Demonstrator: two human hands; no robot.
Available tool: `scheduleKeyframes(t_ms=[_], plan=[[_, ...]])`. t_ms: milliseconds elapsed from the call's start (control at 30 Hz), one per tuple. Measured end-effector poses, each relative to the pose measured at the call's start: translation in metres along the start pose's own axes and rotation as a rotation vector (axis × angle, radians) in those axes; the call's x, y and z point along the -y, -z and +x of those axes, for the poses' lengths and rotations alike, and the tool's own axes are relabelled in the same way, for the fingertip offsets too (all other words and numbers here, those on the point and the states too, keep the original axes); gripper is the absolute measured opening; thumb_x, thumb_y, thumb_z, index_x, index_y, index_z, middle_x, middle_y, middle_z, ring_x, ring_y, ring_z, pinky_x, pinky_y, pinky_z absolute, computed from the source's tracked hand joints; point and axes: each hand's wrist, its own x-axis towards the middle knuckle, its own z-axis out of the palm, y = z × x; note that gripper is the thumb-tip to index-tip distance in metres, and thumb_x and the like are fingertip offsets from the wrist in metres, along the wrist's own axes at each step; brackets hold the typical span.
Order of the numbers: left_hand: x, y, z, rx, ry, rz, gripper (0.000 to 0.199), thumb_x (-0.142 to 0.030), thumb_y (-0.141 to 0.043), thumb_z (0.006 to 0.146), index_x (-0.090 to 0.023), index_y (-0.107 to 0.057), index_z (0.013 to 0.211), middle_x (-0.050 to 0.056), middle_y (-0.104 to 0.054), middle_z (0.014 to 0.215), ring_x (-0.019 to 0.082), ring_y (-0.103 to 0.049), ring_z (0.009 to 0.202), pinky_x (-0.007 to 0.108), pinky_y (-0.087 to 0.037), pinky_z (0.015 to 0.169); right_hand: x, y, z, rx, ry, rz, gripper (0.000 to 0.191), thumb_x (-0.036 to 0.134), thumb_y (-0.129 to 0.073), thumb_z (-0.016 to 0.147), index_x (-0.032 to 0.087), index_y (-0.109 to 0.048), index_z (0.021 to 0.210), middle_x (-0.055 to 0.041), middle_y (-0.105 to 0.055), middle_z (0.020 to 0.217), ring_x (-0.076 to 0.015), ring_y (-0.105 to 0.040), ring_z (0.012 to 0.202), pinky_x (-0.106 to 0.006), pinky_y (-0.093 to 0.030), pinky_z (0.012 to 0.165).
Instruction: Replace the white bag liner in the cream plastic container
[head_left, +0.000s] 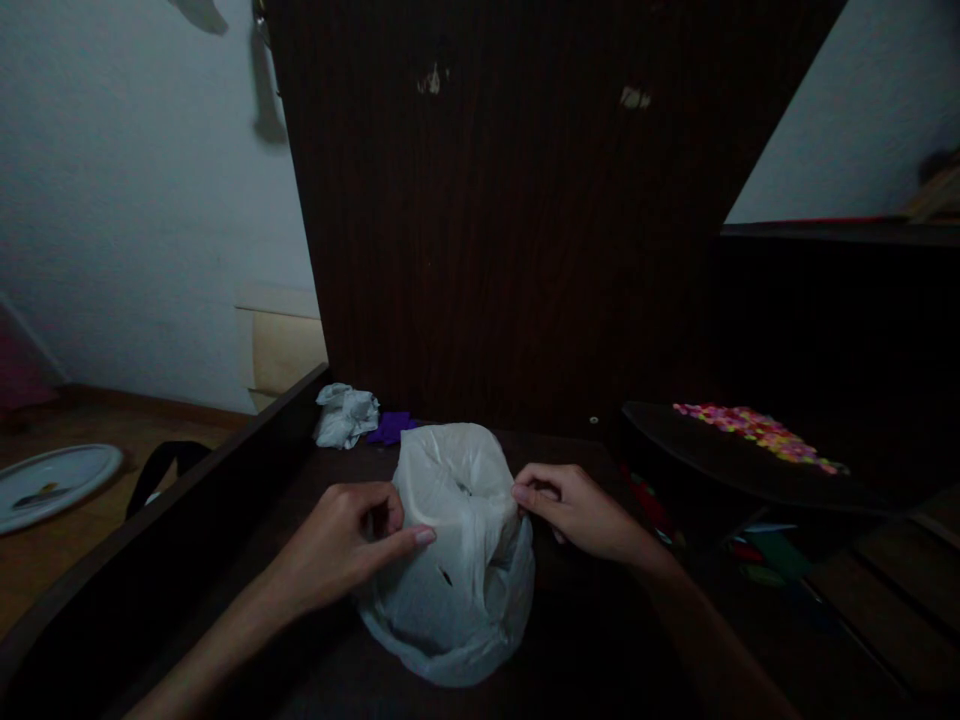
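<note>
A whitish plastic bag (457,560) stands in front of me on a dark wooden surface, draped over something rounded that I cannot make out. Its top is gathered into folds, and a small dark mark or tear shows on the near side. At the bag's left side, my left hand (352,535) has curled fingers at the edge and its thumb lying on the plastic. My right hand (570,505) pinches the bag's upper right edge between thumb and fingertips.
Behind the bag lie a crumpled white plastic bag (346,415) and a purple piece (391,427), against a tall dark panel (510,220). A raised ledge (187,520) runs along the left. Colourful small pieces (757,435) cover a dark shelf at right. A white plate (60,480) sits lower left.
</note>
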Motion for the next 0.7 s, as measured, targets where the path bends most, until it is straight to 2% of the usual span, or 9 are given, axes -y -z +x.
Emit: scheduleKeyframes(t_ms=[100,233,300,400,500,600,700], plan=[[0.004,0.001,-0.002,0.067,-0.084,-0.023,0.041,-0.053,-0.060,0.091,-0.016,-0.065,0.074,0.000,-0.065,0.070,0.016,-0.059,0.068,0.024,-0.043,0.063,-0.007,-0.001,0.000,0.064,-0.045,0.107,0.041,0.058,-0.056,0.087,0.018,-0.061,0.083,-0.0018,-0.065,0.075,-0.0084,-0.046,0.044,-0.021,-0.031,0.039],[0.015,0.011,-0.001,0.082,-0.129,-0.042,0.040,-0.047,-0.054,0.096,-0.016,-0.064,0.073,-0.001,-0.063,0.070,0.014,-0.058,0.068,0.022,-0.045,0.066,-0.007,0.005,-0.004,0.052,-0.049,0.090,0.037,0.054,-0.057,0.087,0.018,-0.060,0.082,-0.0025,-0.066,0.074,-0.0084,-0.047,0.045,-0.020,-0.032,0.041],[0.025,0.016,0.003,0.018,-0.103,-0.032,0.041,-0.048,-0.054,0.095,-0.016,-0.063,0.070,-0.001,-0.061,0.067,0.014,-0.055,0.065,0.022,-0.043,0.063,-0.006,0.007,-0.008,0.042,-0.058,0.059,0.033,0.051,-0.056,0.087,0.018,-0.059,0.081,-0.0021,-0.066,0.072,-0.0093,-0.048,0.047,-0.021,-0.033,0.043],[0.040,0.022,0.012,-0.150,-0.026,-0.024,0.042,-0.051,-0.056,0.090,-0.016,-0.063,0.069,-0.001,-0.059,0.064,0.015,-0.053,0.063,0.022,-0.041,0.058,-0.003,0.008,-0.014,0.039,-0.041,-0.041,0.029,0.043,-0.055,0.087,0.018,-0.059,0.074,0.0007,-0.058,0.062,-0.0102,-0.045,0.051,-0.021,-0.032,0.046],[0.049,0.023,0.022,-0.305,0.076,-0.016,0.041,-0.053,-0.057,0.086,-0.016,-0.064,0.069,0.000,-0.060,0.062,0.016,-0.053,0.061,0.022,-0.039,0.054,0.001,0.005,-0.019,0.110,-0.021,-0.141,0.025,0.035,-0.055,0.086,0.017,-0.060,0.069,0.0032,-0.049,0.055,-0.0097,-0.042,0.052,-0.021,-0.029,0.048],[0.053,0.020,0.033,-0.373,0.114,0.033,0.037,-0.049,-0.061,0.082,-0.017,-0.065,0.065,0.002,-0.061,0.058,0.017,-0.054,0.058,0.023,-0.035,0.050,0.002,0.005,-0.017,0.215,-0.013,-0.188,0.028,0.034,-0.055,0.087,0.017,-0.061,0.067,0.0023,-0.052,0.056,-0.0101,-0.045,0.053,-0.022,-0.030,0.049],[0.056,0.013,0.048,-0.379,0.139,-0.027,0.028,-0.043,-0.068,0.076,-0.018,-0.066,0.064,0.002,-0.063,0.054,0.017,-0.055,0.052,0.023,-0.034,0.046,-0.002,0.009,-0.011,0.175,-0.003,-0.210,0.025,0.035,-0.058,0.087,0.017,-0.064,0.071,0.0017,-0.053,0.058,-0.0107,-0.048,0.054,-0.022,-0.031,0.049]])
